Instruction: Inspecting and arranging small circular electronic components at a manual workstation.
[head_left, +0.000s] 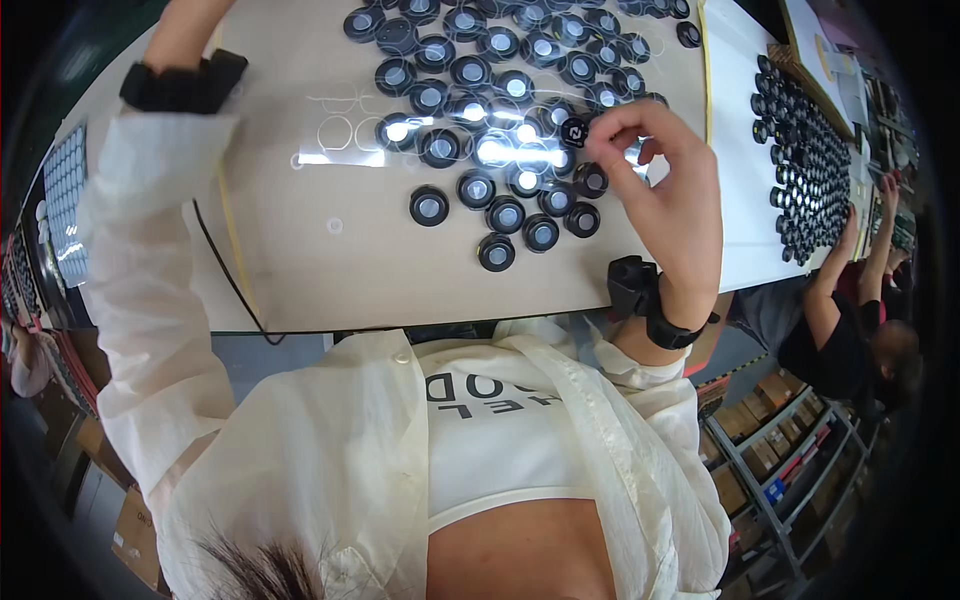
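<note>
My right hand (pixel 672 190) is closed in a pinch over the right side of a cluster of round black caps. At its fingertips is a small black piece with a white mark (pixel 574 132); whether it is a label or a lid I cannot tell. Just below the fingers sits a black cap (pixel 590 180). Other caps, such as one at the near edge of the group (pixel 496 252), show pale round centres. A clear glossy sheet with circle outlines (pixel 335 132) lies over part of the cluster. Only the wrist end of my left hand (pixel 190 30) shows; its fingers are beyond the top edge.
The beige tabletop (pixel 300 255) carries a black cable (pixel 225 265) at left. On a white surface to the right stand many more black caps (pixel 800 180) by a cardboard box (pixel 800 65). Another person (pixel 840 330) works there, near a metal rack (pixel 775 485).
</note>
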